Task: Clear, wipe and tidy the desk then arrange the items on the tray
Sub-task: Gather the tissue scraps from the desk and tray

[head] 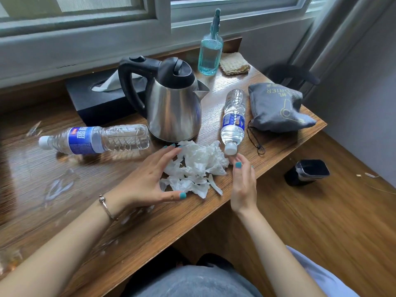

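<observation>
Here, two open hands flank a heap of crumpled tissue (196, 168) on a wooden desk (150, 221).
The left hand (147, 181) and right hand (243, 185) spread relaxed fingers, gripping nothing; the tissue lies before a steel kettle (173, 106), between two toppled water bottles.

Hotel-like room: kettle (173, 101), tissue box (102, 99)

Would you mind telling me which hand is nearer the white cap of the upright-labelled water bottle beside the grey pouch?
Right. The right hand sits just below the white cap; the left hand lies across the crumpled tissues.
</observation>
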Available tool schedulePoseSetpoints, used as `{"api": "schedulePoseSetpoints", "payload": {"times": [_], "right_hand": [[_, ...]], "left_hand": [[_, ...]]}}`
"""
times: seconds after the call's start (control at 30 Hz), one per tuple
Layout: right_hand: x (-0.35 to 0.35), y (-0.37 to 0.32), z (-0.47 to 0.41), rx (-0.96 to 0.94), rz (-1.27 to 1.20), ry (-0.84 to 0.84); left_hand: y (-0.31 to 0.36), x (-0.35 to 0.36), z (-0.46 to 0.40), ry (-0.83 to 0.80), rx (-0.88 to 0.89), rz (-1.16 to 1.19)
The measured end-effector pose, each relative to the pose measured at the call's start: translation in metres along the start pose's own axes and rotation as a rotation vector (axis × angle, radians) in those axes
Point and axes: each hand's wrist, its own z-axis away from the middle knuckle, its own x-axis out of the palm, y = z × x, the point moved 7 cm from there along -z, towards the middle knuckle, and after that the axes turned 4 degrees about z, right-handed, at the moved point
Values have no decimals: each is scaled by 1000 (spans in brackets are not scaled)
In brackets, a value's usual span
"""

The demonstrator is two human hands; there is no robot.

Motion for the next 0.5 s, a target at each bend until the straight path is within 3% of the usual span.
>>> {"api": "schedulePoseSetpoints", "payload": {"times": [0.13,0.23,0.37,0.5], "right_hand": [[3,-1,12,6,-162,-61],[-13,-18,2,-194,-131,-30],[23,-53,-14,-551,175,-346],[54,-46,-29,-531,318,-560]], "left_hand": [[4,6,-5,41,0,-11],[-6,4,1,105,-30,-44],[1,19,-14,129,-92,-103],[8,32,-26,142,-97,-109]]}}
